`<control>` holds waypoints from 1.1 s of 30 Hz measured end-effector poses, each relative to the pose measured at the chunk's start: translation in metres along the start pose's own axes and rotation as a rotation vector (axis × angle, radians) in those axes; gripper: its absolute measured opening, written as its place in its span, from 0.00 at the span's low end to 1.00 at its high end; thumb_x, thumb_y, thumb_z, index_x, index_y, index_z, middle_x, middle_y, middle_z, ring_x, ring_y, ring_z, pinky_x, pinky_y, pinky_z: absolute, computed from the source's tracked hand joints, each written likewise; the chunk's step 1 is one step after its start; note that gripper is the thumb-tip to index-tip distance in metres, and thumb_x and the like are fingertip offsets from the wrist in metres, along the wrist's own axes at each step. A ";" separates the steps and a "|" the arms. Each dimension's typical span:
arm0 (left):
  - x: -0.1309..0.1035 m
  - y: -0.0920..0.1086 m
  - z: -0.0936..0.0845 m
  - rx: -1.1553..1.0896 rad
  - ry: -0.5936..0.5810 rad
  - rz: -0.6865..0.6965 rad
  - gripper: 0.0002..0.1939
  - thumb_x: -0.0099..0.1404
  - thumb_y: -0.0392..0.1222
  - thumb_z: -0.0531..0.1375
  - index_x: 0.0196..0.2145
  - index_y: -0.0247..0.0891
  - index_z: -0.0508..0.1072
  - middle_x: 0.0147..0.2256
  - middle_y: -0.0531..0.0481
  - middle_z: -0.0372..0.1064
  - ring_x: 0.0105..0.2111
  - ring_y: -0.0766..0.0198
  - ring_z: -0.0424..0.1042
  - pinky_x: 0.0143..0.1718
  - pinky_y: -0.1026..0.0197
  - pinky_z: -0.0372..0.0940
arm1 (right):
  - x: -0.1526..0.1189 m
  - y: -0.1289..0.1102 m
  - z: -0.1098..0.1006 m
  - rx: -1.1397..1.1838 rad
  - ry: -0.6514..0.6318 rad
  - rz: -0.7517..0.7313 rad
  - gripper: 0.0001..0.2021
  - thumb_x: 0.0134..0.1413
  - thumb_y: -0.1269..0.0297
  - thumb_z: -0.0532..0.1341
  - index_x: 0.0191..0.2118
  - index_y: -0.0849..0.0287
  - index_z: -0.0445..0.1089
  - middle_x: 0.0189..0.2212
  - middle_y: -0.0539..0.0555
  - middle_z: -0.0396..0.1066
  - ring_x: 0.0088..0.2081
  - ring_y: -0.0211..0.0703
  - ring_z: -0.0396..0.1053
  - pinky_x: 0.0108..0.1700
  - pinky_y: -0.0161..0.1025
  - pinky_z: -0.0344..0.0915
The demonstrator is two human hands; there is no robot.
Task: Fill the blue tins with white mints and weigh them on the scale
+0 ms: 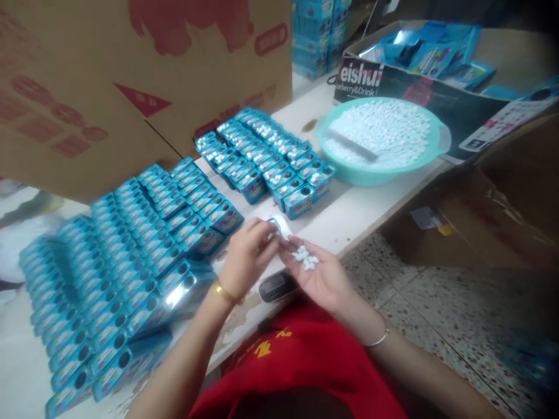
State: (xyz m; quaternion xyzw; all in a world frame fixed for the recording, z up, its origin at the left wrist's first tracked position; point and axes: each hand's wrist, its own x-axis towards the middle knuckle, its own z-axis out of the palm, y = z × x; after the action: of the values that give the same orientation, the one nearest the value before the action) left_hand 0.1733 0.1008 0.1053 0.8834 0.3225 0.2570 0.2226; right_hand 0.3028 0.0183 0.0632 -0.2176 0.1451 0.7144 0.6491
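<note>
In the head view, small white tablets (306, 258) are held on the right hand (322, 278), fingers loosely open, near the white table's edge (356, 230); whether a blue-rimmed piece (274, 222) is gripped by the left hand (250, 253), fingers curled, cannot be told.

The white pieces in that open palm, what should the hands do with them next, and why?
Perhaps tip a few white pieces from the right hand toward the blue-rimmed item, because that palm holds them and the item is close by the left hand.
</note>
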 end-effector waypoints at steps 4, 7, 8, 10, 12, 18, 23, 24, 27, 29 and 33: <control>0.018 -0.015 -0.006 0.103 -0.086 -0.035 0.04 0.61 0.34 0.55 0.32 0.37 0.70 0.26 0.54 0.60 0.26 0.69 0.60 0.29 0.66 0.57 | 0.002 -0.005 -0.005 -0.030 0.005 -0.013 0.13 0.60 0.73 0.50 0.39 0.70 0.71 0.40 0.63 0.76 0.47 0.46 0.73 0.52 0.39 0.69; 0.024 -0.018 -0.006 0.161 -0.154 -0.058 0.05 0.61 0.36 0.56 0.34 0.36 0.72 0.28 0.52 0.63 0.27 0.68 0.62 0.29 0.66 0.58 | 0.001 -0.010 -0.013 -0.059 -0.004 -0.030 0.13 0.60 0.72 0.50 0.40 0.69 0.71 0.40 0.62 0.76 0.48 0.46 0.72 0.53 0.39 0.68; 0.024 -0.017 -0.007 0.164 -0.159 -0.057 0.05 0.61 0.37 0.57 0.36 0.36 0.72 0.30 0.51 0.64 0.27 0.68 0.63 0.29 0.66 0.59 | 0.000 -0.012 -0.016 -0.065 0.000 -0.036 0.13 0.60 0.72 0.50 0.40 0.69 0.71 0.40 0.61 0.76 0.48 0.46 0.72 0.53 0.39 0.67; 0.024 -0.013 -0.012 0.153 -0.122 -0.038 0.07 0.63 0.39 0.56 0.37 0.36 0.72 0.32 0.50 0.66 0.28 0.69 0.64 0.31 0.65 0.61 | -0.001 -0.016 -0.021 -0.069 0.024 -0.048 0.12 0.60 0.73 0.50 0.40 0.69 0.71 0.41 0.62 0.76 0.49 0.46 0.71 0.53 0.40 0.67; 0.020 -0.009 -0.021 0.143 -0.017 -0.026 0.07 0.64 0.39 0.56 0.39 0.36 0.71 0.33 0.50 0.67 0.29 0.69 0.66 0.33 0.65 0.63 | -0.002 -0.022 -0.028 -0.067 0.054 -0.063 0.11 0.59 0.73 0.51 0.40 0.69 0.71 0.41 0.63 0.76 0.49 0.47 0.71 0.53 0.40 0.68; -0.018 -0.014 -0.052 0.116 0.323 -0.199 0.05 0.62 0.39 0.59 0.37 0.39 0.72 0.32 0.53 0.69 0.30 0.68 0.69 0.33 0.64 0.65 | -0.004 -0.044 -0.053 -0.095 0.162 -0.163 0.09 0.55 0.74 0.55 0.39 0.67 0.71 0.40 0.62 0.75 0.47 0.45 0.72 0.46 0.37 0.73; -0.055 -0.030 -0.053 0.049 0.374 -0.378 0.06 0.61 0.42 0.60 0.36 0.40 0.73 0.32 0.53 0.70 0.29 0.67 0.69 0.32 0.63 0.66 | -0.006 -0.052 -0.063 -0.151 0.248 -0.203 0.09 0.55 0.74 0.54 0.38 0.66 0.71 0.32 0.58 0.74 0.35 0.39 0.74 0.30 0.31 0.72; -0.061 -0.032 -0.051 0.040 0.376 -0.398 0.06 0.61 0.42 0.60 0.36 0.40 0.73 0.32 0.52 0.71 0.30 0.67 0.70 0.32 0.64 0.66 | -0.007 -0.051 -0.063 -0.152 0.249 -0.202 0.10 0.55 0.74 0.53 0.39 0.66 0.70 0.31 0.58 0.73 0.33 0.39 0.73 0.29 0.31 0.71; -0.071 -0.037 -0.047 0.013 0.379 -0.423 0.07 0.61 0.42 0.60 0.37 0.40 0.73 0.33 0.52 0.71 0.29 0.68 0.69 0.32 0.64 0.66 | -0.009 -0.048 -0.063 -0.164 0.219 -0.184 0.11 0.54 0.74 0.53 0.40 0.65 0.70 0.30 0.56 0.72 0.29 0.36 0.70 0.27 0.30 0.69; -0.074 -0.039 -0.045 -0.001 0.373 -0.429 0.07 0.61 0.43 0.60 0.37 0.39 0.73 0.32 0.52 0.70 0.28 0.69 0.68 0.31 0.65 0.65 | -0.009 -0.045 -0.063 -0.179 0.188 -0.156 0.10 0.53 0.74 0.54 0.40 0.64 0.70 0.28 0.53 0.70 0.27 0.34 0.68 0.25 0.28 0.67; -0.067 -0.037 -0.043 0.015 0.310 -0.383 0.08 0.63 0.44 0.58 0.37 0.38 0.72 0.32 0.52 0.69 0.29 0.69 0.67 0.32 0.64 0.65 | -0.009 -0.039 -0.063 -0.213 0.171 -0.099 0.09 0.52 0.73 0.57 0.40 0.63 0.70 0.26 0.51 0.68 0.25 0.33 0.65 0.22 0.27 0.65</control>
State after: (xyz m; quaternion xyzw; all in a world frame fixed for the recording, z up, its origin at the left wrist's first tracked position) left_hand 0.0862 0.0906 0.0965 0.7577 0.5162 0.3404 0.2086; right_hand 0.3495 -0.0160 0.0164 -0.3522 0.1124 0.6716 0.6421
